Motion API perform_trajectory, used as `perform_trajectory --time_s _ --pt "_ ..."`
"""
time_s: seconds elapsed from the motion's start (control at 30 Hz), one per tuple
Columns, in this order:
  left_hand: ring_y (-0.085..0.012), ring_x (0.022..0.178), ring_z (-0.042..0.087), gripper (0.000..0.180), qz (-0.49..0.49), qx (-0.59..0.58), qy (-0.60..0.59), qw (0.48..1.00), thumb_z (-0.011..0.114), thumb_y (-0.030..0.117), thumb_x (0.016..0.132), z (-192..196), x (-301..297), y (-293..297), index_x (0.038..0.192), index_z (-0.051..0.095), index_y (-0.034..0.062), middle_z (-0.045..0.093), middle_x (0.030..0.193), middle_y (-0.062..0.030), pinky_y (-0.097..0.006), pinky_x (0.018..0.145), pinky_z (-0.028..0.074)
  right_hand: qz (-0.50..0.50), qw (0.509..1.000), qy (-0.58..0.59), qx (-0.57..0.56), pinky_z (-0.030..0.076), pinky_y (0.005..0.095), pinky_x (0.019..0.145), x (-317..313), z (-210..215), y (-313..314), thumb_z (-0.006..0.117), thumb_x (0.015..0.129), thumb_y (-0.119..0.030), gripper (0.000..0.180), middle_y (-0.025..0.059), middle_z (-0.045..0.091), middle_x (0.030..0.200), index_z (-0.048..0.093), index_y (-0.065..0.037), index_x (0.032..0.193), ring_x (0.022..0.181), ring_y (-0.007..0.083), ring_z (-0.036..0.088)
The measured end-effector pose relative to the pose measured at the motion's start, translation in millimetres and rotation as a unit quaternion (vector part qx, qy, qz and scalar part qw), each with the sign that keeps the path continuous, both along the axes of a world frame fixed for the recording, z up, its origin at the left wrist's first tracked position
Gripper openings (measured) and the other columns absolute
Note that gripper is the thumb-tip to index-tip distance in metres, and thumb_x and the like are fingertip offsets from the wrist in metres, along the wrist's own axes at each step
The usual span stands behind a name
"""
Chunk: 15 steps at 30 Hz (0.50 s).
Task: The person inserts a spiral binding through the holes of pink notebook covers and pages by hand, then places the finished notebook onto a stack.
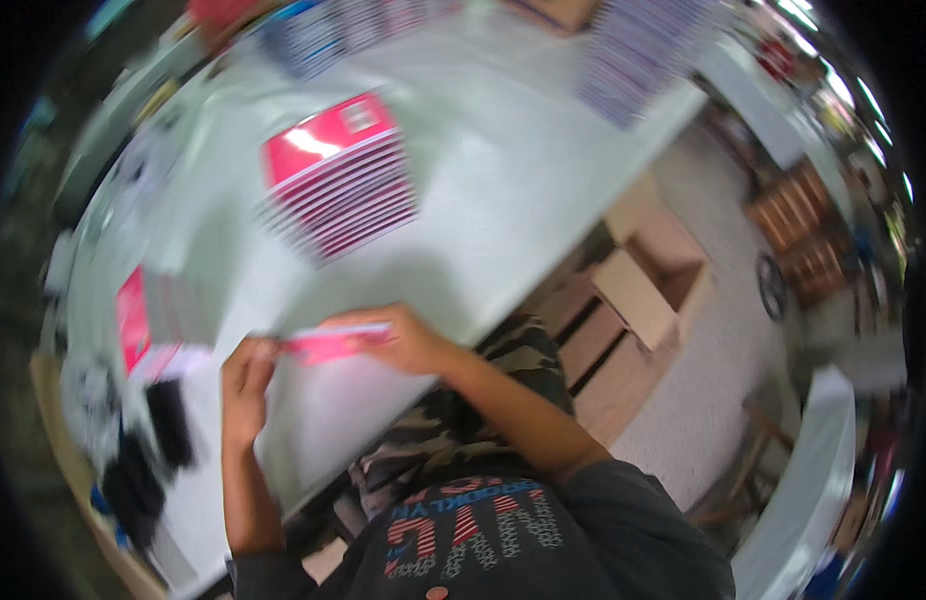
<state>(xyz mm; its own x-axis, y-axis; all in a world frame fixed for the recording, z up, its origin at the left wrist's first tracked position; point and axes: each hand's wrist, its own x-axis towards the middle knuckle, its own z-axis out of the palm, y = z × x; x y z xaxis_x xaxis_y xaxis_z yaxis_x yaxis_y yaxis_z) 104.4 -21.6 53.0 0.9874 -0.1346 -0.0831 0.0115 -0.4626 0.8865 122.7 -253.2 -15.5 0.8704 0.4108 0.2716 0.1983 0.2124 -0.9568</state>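
Pinching the left end of a thin pink book (323, 347), the left hand (245, 388) shares it with the right hand (411, 343), whose thumb and fingers close on the other end, though blur hides their exact placement. The book is above the white table (493, 180), on the person's side of a tall pink stack (338, 185), with a smaller pile (163, 320) to the left, near the left hand.

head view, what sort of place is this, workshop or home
Most likely a workshop or packing area for booklets or similar printed goods: a neat stack of pink-covered booklets on a large white table, a taller stack near its far edge, and an open brown box beside it.
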Motion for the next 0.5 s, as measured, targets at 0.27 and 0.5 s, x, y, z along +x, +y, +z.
perform_trajectory --time_s 0.27,0.5 --pt "-0.0062 0.064 0.037 0.034 0.009 -0.061 -0.038 0.997 0.049 0.033 0.096 -2 -4 15 0.082 0.055 0.0023 0.044 0.069 0.0035 -0.021 0.059 0.032 0.000 0.998 0.043 -0.034 0.048 0.0254 0.083 -2 16 10 0.059 0.084 0.001 0.029 0.0072 0.066 0.104 0.063 -0.001 0.112 0.092 0.0108 0.060" --pt "-0.0039 0.066 0.038 0.027 0.047 -0.067 -0.029 0.996 0.055 0.026 0.094 -9 -13 20 0.081 0.055 0.0027 0.046 0.072 0.0048 -0.019 0.059 0.032 -0.014 0.996 0.068 -0.050 0.048 0.0254 0.084 -3 12 3 0.062 0.084 0.000 0.027 0.0082 0.066 0.104 0.063 0.001 0.111 0.091 0.0110 0.059"
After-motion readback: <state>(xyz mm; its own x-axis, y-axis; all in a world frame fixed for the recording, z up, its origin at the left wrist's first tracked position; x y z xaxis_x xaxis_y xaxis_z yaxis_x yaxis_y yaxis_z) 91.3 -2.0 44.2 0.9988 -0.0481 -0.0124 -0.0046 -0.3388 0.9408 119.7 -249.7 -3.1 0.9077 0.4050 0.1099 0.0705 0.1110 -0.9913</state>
